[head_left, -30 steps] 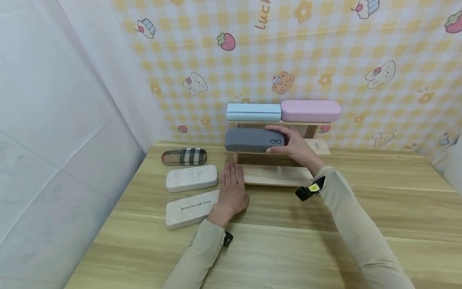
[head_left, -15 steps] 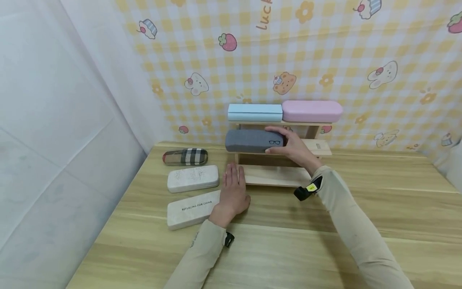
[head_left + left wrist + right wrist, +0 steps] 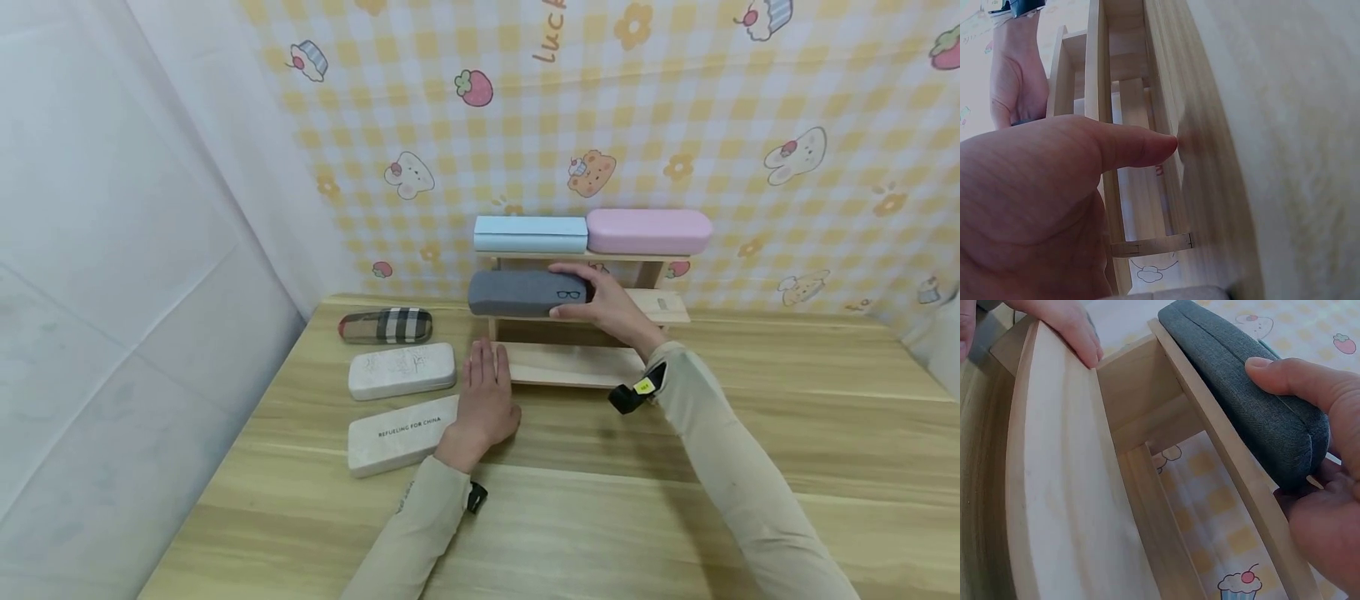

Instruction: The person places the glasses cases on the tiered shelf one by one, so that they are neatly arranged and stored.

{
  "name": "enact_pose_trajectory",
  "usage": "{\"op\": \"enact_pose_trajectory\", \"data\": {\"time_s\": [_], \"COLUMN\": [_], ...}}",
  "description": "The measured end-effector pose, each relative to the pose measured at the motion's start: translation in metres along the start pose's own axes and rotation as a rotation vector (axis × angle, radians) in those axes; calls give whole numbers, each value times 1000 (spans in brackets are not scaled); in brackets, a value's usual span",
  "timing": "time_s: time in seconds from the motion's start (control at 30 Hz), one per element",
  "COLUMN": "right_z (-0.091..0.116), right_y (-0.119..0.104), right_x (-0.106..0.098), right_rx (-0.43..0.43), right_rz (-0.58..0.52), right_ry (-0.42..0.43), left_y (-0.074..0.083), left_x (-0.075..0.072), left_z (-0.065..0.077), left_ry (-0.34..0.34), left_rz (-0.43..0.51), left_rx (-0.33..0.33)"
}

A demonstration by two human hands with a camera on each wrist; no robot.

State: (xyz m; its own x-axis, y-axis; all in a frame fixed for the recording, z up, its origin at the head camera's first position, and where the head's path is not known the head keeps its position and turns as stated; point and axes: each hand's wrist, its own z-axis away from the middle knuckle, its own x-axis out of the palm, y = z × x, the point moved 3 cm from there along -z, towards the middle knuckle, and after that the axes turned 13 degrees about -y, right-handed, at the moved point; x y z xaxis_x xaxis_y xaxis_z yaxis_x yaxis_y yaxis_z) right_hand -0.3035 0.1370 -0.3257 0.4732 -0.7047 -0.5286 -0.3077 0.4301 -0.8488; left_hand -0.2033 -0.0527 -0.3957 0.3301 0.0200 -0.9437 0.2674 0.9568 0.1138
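A grey-blue glasses case [image 3: 517,292] with a small glasses print lies on the left part of the middle step of a wooden rack [image 3: 570,364]. My right hand [image 3: 611,307] grips its right end, thumb on the near side and fingers over the top. In the right wrist view the case [image 3: 1247,394] shows a woven, denim-like cover. My left hand [image 3: 486,408] has straight fingers and rests against the left end of the bottom step. A light blue case [image 3: 530,235] and a pink case [image 3: 648,232] sit side by side on the top step.
Left of the rack lie a plaid case [image 3: 386,326], a white patterned case [image 3: 402,372] and a white lettered case [image 3: 397,437], partly behind the left hand. A checked cloth [image 3: 525,125] hangs behind the wooden table [image 3: 600,533].
The grey-blue case has settled slightly lower and my right hand has shifted a little left with it. My left hand stays in place at the rack.
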Motion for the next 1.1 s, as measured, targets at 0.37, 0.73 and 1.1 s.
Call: {"op": "enact_pose_trajectory", "data": {"time_s": [0.37,0.73,1.1], "right_z": [-3,3,12], "right_y": [1,-12,-35], "right_x": [-2,2,5], "right_rx": [32,65,38], "right_rz": [44,47,74], "right_ry": [-51,-50,-48], "left_y": [-1,1,1], "left_x": [1,2,1], "left_z": [-2,-2,0], "left_ry": [5,-12,9], "left_rz": [-13,-9,-15], "left_rx": [-9,-13,0]}}
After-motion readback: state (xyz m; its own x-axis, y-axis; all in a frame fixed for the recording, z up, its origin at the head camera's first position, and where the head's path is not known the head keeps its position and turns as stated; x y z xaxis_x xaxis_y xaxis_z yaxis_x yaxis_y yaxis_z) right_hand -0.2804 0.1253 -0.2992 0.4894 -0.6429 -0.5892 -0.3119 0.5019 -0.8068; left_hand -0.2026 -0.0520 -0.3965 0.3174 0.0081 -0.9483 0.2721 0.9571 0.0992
